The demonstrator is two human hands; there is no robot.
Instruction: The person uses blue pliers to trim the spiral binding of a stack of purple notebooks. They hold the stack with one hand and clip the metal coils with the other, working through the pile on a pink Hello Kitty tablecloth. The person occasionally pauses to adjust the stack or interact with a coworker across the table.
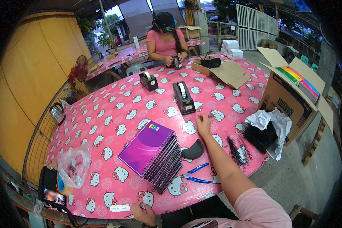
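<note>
My left hand [143, 213] is at the table's near edge, its fingers closed at the end of a narrow white paper strip [119, 208] with print on it. My right hand [203, 124] reaches over the table, fingers curled together, just in front of a black tape dispenser [184, 102]; what they pinch, if anything, is too small to make out. Between my arms stands a stack of purple spiral notebooks [150, 148]. Beside it lie a dark half-round pad [193, 150] and blue-handled pliers [198, 177].
Black spiral coils [260, 136] lie by white paper at the right, before an open carton [285, 98]. At the left are a plastic bag [75, 165], a tape roll [62, 186] and a phone [54, 197]. Across the table, a person [165, 41] handles a black dispenser near another dispenser [148, 81].
</note>
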